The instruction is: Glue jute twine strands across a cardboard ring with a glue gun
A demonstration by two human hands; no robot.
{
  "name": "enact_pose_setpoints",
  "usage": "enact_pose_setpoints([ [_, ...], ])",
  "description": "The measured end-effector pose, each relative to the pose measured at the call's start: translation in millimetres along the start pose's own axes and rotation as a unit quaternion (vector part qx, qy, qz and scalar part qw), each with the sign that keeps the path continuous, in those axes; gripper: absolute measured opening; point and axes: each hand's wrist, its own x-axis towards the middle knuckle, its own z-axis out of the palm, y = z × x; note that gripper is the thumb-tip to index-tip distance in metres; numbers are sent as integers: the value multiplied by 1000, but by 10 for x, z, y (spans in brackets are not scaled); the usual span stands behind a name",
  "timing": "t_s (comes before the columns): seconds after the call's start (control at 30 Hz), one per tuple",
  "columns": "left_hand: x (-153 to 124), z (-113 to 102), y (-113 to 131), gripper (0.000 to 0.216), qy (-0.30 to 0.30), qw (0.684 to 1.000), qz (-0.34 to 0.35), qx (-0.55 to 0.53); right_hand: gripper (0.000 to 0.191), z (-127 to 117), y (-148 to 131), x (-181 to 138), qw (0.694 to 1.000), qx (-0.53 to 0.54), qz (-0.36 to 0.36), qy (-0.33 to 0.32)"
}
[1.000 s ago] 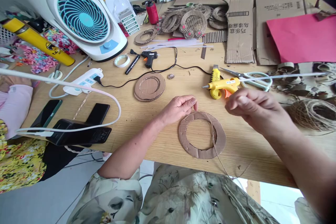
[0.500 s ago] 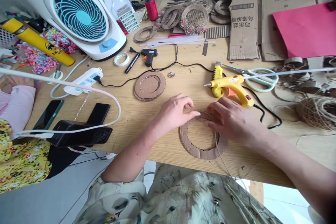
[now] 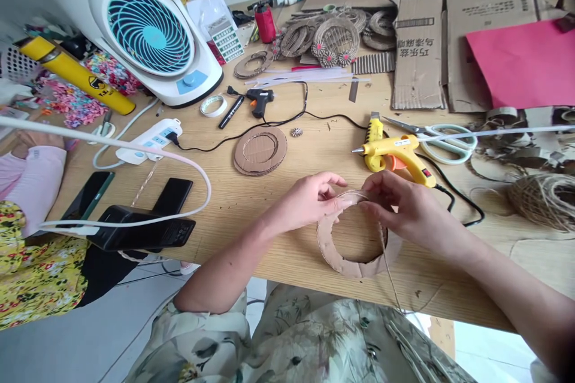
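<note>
A flat cardboard ring (image 3: 331, 246) is tipped up a little at the table's front edge, its far rim between my hands. My left hand (image 3: 326, 194) pinches that rim from the left, thumb on top. From the right, my right hand (image 3: 395, 203) grips the rim, its fingers partly hidden behind it. A strand of jute twine (image 3: 390, 272) hangs from near my right hand across the ring and over the table edge. Just beyond lies a yellow hot glue gun (image 3: 395, 152), nozzle pointing left.
Scissors (image 3: 449, 142) and a yellow utility knife (image 3: 374, 131) lie by the glue gun. A twine ball (image 3: 541, 200) sits at right. Farther left are a cardboard disc (image 3: 240, 155), black glue gun (image 3: 259, 102), power strip (image 3: 150, 142) and fan (image 3: 202, 81). Another person's sleeve (image 3: 42, 173) shows at left.
My left hand has moved right and closed on the ring's far rim. The ring has shifted slightly right and its far side is raised.
</note>
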Motion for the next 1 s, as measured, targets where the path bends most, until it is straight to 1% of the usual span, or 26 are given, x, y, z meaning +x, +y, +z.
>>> enact_pose_setpoints([
  [0.03,1,-8,0,40,-19,999,-4,-41,22,0,18,-2,999,36,5,2],
  [0.1,0,-18,10,50,-47,993,-13,-106,26,7,65,-1,995,97,17,4],
  [0.17,-8,-18,32,60,-49,989,-12,-137,28,19,104,3,989,145,29,0],
  [0.23,-20,-9,60,59,-36,992,4,-119,29,30,117,9,983,178,36,-4],
  [0.3,-30,4,82,51,-26,997,26,-73,31,37,105,12,980,196,41,-5],
  [0.37,-34,13,88,46,-18,998,44,-32,31,39,85,13,978,205,46,-4],
  [0.47,-27,15,73,45,2,998,62,5,31,38,80,17,977,207,52,1],
  [0.57,-13,10,56,46,2,998,62,2,32,37,108,27,977,206,52,1],
  [0.67,0,26,49,51,-8,999,36,-35,34,45,122,36,976,210,52,-1],
  [0.73,8,56,44,52,5,999,30,-41,35,57,117,34,975,217,52,-3],
  [0.87,22,129,23,43,42,997,64,4,37,85,114,20,974,220,60,-21],
  [1.0,28,150,12,42,43,997,65,3,35,89,128,16,974,217,65,-27],
])
